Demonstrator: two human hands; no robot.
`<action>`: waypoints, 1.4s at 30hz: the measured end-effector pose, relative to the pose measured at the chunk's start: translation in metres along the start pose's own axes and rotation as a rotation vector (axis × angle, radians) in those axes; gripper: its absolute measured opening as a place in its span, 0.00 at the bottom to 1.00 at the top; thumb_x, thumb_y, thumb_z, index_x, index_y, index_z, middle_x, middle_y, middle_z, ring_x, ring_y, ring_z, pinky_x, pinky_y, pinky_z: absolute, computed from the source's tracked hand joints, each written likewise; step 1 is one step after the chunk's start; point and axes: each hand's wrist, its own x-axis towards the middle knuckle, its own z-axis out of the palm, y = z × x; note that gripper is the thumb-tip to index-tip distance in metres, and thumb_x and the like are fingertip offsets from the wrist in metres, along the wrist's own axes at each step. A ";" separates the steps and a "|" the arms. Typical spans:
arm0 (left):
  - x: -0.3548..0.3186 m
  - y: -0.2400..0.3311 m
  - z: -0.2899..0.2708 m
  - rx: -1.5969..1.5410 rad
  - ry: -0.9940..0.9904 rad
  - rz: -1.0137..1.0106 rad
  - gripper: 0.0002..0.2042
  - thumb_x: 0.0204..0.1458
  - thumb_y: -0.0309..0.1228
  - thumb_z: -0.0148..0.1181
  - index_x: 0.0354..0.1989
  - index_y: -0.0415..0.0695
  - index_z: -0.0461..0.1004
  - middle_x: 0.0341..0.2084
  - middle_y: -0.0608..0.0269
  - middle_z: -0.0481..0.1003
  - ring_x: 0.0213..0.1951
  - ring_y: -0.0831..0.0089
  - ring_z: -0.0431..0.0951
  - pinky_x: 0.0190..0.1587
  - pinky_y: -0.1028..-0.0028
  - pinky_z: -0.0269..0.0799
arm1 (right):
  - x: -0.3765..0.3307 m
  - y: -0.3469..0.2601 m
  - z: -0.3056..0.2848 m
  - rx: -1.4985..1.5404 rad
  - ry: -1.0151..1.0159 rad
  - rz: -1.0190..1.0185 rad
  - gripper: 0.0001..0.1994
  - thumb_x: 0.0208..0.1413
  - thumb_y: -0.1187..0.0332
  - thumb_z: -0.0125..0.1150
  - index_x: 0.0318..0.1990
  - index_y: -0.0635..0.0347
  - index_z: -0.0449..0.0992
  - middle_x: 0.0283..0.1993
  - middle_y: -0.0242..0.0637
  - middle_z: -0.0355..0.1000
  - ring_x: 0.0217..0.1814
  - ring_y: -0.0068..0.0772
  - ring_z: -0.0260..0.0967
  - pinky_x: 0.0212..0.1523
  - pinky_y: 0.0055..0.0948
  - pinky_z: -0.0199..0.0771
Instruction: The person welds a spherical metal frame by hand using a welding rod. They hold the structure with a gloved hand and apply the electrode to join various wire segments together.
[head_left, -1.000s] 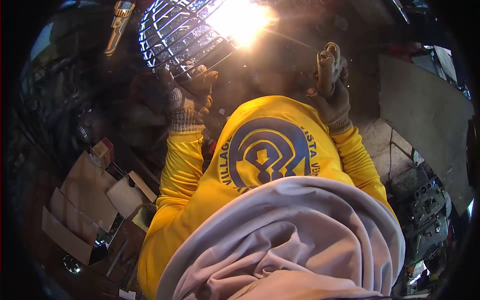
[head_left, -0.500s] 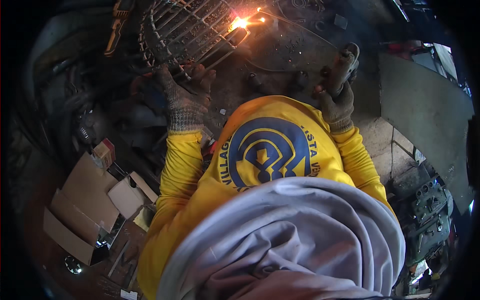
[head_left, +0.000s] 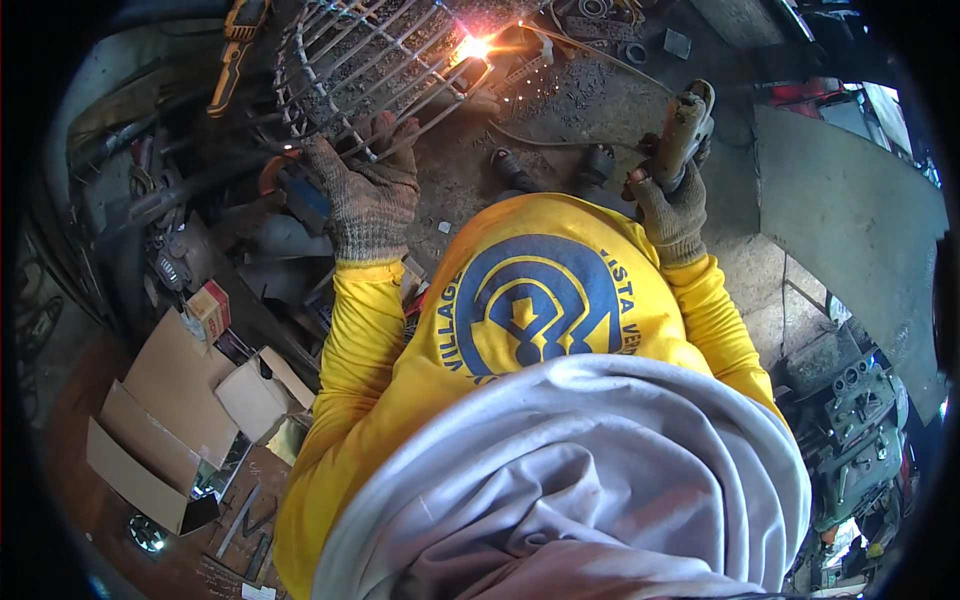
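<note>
My left hand (head_left: 372,195), in a grey knit glove, is closed on the near edge of a metal bar grille (head_left: 372,75), with its thumb left of the bars. A welding electrode holder (head_left: 684,130) is gripped in my right hand (head_left: 676,208), also gloved. From the holder a thin welding rod (head_left: 600,57) reaches up and left toward the grille. A bright welding glow (head_left: 473,48) burns at the grille's right side, with small sparks scattered beside it. Glare hides the exact point of contact.
A yellow and black tool (head_left: 238,55) lies left of the grille. Cardboard boxes (head_left: 165,400) stand at the lower left. A large metal sheet (head_left: 850,210) leans at the right, above greasy machinery (head_left: 860,430). My feet (head_left: 515,170) are just beyond my shirt.
The surroundings look brighter, and more sparks fly below the glow. The glow sits slightly further left. Both hands stay nearly in place, still holding the grille and the electrode holder.
</note>
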 end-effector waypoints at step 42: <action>0.014 0.021 -0.016 -0.152 -0.814 -0.136 0.21 0.50 0.62 0.57 0.40 0.60 0.74 0.29 0.76 0.70 0.28 0.75 0.65 0.31 0.71 0.63 | 0.013 0.004 -0.041 0.145 0.082 0.032 0.21 0.54 0.69 0.65 0.53 0.67 0.70 0.32 0.34 0.75 0.28 0.23 0.74 0.32 0.21 0.73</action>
